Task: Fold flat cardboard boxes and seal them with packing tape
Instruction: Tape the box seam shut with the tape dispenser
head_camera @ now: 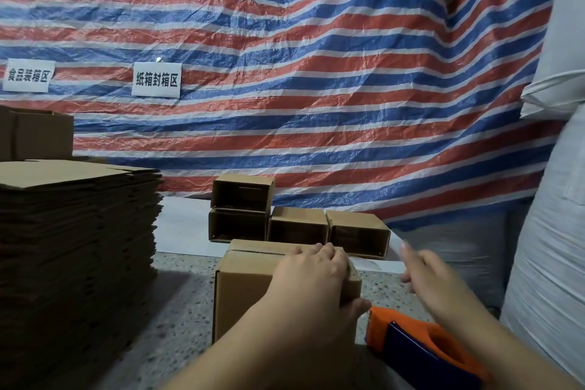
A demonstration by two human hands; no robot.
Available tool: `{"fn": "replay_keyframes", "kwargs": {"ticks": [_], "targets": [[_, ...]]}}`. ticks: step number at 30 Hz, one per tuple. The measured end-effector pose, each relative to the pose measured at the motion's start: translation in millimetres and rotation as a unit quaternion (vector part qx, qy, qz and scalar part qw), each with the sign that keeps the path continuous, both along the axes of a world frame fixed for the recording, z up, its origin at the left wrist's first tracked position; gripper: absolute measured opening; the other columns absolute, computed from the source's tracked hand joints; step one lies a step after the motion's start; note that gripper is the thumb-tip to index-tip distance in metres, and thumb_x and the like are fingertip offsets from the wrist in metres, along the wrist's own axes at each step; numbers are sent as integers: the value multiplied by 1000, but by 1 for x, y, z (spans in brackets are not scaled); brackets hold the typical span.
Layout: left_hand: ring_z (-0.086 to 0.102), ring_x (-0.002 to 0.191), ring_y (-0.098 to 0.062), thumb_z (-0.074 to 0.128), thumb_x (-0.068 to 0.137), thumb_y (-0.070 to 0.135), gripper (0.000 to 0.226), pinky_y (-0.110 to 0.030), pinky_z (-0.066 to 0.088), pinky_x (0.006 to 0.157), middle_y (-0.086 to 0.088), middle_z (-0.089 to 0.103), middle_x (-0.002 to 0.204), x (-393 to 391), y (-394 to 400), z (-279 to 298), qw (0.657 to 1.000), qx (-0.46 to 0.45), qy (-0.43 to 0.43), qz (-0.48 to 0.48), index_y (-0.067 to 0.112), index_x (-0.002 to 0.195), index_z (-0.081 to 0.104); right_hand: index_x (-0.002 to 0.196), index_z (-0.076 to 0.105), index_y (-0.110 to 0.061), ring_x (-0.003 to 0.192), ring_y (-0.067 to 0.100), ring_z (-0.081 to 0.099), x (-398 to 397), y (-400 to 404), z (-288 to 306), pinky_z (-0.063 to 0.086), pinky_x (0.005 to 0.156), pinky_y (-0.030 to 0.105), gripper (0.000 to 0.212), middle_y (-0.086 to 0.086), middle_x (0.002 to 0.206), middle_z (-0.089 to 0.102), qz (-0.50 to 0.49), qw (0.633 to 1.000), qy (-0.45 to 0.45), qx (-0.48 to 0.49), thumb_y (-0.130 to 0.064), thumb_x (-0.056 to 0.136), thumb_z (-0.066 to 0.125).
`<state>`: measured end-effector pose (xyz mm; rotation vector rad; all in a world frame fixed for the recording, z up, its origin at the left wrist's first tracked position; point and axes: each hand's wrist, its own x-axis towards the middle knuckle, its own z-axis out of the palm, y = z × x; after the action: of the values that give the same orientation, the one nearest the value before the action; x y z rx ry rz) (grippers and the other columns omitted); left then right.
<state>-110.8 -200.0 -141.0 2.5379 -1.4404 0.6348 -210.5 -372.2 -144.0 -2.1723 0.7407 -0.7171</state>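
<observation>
A speckled stone surface [177, 294] backed by a striped tarp [285, 73] carries the taped box [247, 282]. The left hand [311, 275] clasps its top; the right hand [427, 275] hovers blurred, fingers loose, holding nothing.

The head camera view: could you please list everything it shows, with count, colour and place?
Box being sealed: one, brown, front centre on the table, tape along its top seam.
Folded boxes: four, brown, behind it, open sides facing the camera, one stacked on another at the left.
Flat cardboard stack: one tall pile, brown, left.
Further boxes: brown, far left behind the stack; count unclear.
Tape dispenser: one, orange and dark blue, lower right.
Table: speckled grey.
Tarpaulin: red, white and blue stripes, backdrop.
Paper signs: two, white, on the tarpaulin.
White sacks: right edge.
Left hand: grips the box's right top corner.
Right hand: right of the box, blurred.
</observation>
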Motion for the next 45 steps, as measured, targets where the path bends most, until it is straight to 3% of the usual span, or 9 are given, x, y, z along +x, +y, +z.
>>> {"fn": "replay_keyframes", "kwargs": {"ticks": [3, 14, 19, 24, 27, 30, 36, 40, 45], "targets": [[34, 141, -22, 44, 92, 67, 74, -41, 28, 115, -2, 39, 153, 1, 1, 1, 1000, -1, -9, -5, 23, 149, 31, 112, 55, -19, 96, 28, 66, 15, 17, 19, 53, 73, 36, 57, 12, 107, 68, 108, 961, 7, 254, -71, 91, 43], [32, 142, -24, 45, 94, 62, 75, -42, 28, 117, -6, 38, 154, -2, 4, 2, 1000, -2, -21, -11, 17, 151, 29, 112, 72, -10, 81, 29, 77, 45, 42, -15, 58, 64, 34, 37, 18, 99, 77, 111, 889, -96, 434, -41, 99, 58], [32, 142, -24, 44, 93, 62, 76, -42, 27, 117, -6, 38, 154, -4, 4, 3, 1000, -6, -25, -3, 16, 152, 28, 95, 79, -5, 63, 27, 74, 44, 47, -27, 54, 58, 35, 44, 18, 80, 76, 93, 879, -96, 457, -41, 100, 53], [26, 146, -24, 43, 92, 67, 86, -42, 22, 119, -6, 29, 159, -2, 4, 2, 1000, -12, -15, -7, 17, 156, 14, 113, 69, 2, 115, 42, 57, 35, 51, -50, 43, 106, 50, 36, 27, 114, 67, 49, 895, -50, 441, -25, 103, 47], [12, 150, -19, 41, 90, 71, 92, -35, 13, 119, 0, 11, 164, -3, 10, 3, 996, -75, 26, -36, 23, 157, -1, 123, 58, 9, 114, 49, 56, 24, 52, -64, 48, 84, 41, 36, 35, 122, 60, 90, 938, -32, 333, -17, 108, 39], [22, 145, -7, 36, 93, 66, 73, -27, 20, 117, 11, 24, 159, -5, 28, 4, 968, -225, 39, -104, 30, 154, 19, 103, 59, -3, 78, 31, 60, 22, 59, -57, 46, 61, 34, 16, 20, 91, 63, 69, 961, -3, 268, 0, 104, 43], [39, 131, -4, 34, 96, 56, 54, -31, 35, 108, 9, 45, 142, 4, 86, -26, 847, -521, 103, -27, 26, 140, 43, 104, 43, -31, 80, -8, 50, 16, 69, -60, 41, 60, 4, 46, -17, 92, 56, 118, 974, 72, 182, 6, 87, 64], [38, 138, -20, 30, 91, 64, 72, -43, 32, 113, -3, 36, 155, 9, 106, -63, 780, -460, 396, 149, 24, 151, 28, 132, 44, -26, 102, 6, 54, 16, 85, -66, 41, 98, 17, 53, -14, 107, 56, 111, 974, 116, 161, -13, 88, 70], [57, 99, -12, 43, 98, 53, 37, -28, 45, 95, 4, 61, 114, 7, 100, -84, 751, -425, 477, 167, 26, 122, 52, 134, 49, -20, 118, 18, 57, 19, 94, -71, 40, 110, 31, 50, -4, 113, 61, 72, 980, 82, 166, -15, 89, 70]]}}
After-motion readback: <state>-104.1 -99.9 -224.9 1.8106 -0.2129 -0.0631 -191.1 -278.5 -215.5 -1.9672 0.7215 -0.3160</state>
